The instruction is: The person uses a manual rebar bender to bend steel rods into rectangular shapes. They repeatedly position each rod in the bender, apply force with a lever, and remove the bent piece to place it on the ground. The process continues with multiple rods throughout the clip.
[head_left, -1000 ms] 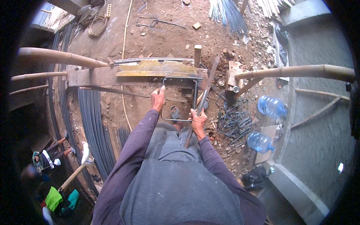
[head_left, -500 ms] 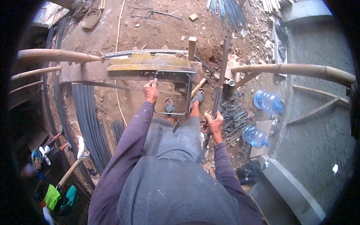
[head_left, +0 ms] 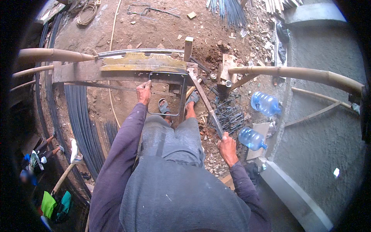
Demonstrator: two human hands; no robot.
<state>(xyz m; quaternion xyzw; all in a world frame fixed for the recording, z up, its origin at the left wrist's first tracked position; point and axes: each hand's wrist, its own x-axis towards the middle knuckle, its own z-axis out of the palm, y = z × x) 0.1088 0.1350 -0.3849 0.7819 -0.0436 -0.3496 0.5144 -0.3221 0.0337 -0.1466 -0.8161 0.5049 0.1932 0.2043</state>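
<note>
My left hand (head_left: 143, 92) is closed around the left side of a rectangular frame of bent steel rod (head_left: 166, 72), which lies against the near edge of a wooden board (head_left: 81, 75). My right hand (head_left: 228, 149) grips the near end of a long metal bar (head_left: 208, 106), a lever-like tool with a flat far part. The bar slants forward and left, its far end at the board's right end beside the frame's top right corner. Whether the bar hooks onto the rod is too small to tell. A yellow-painted strip (head_left: 143, 63) lies on the board.
Bamboo poles (head_left: 293, 73) meet the bench on both sides. Bent steel pieces (head_left: 228, 116) lie heaped on the ground, near two blue water jugs (head_left: 264, 103). Long steel rods (head_left: 83, 123) lie at left. Farther left is another person (head_left: 34, 162). A concrete wall stands at right.
My right hand has moved back and right with the bar. The bar's far end has come left and nearer, down to the board's end. My left hand still holds the steel frame.
</note>
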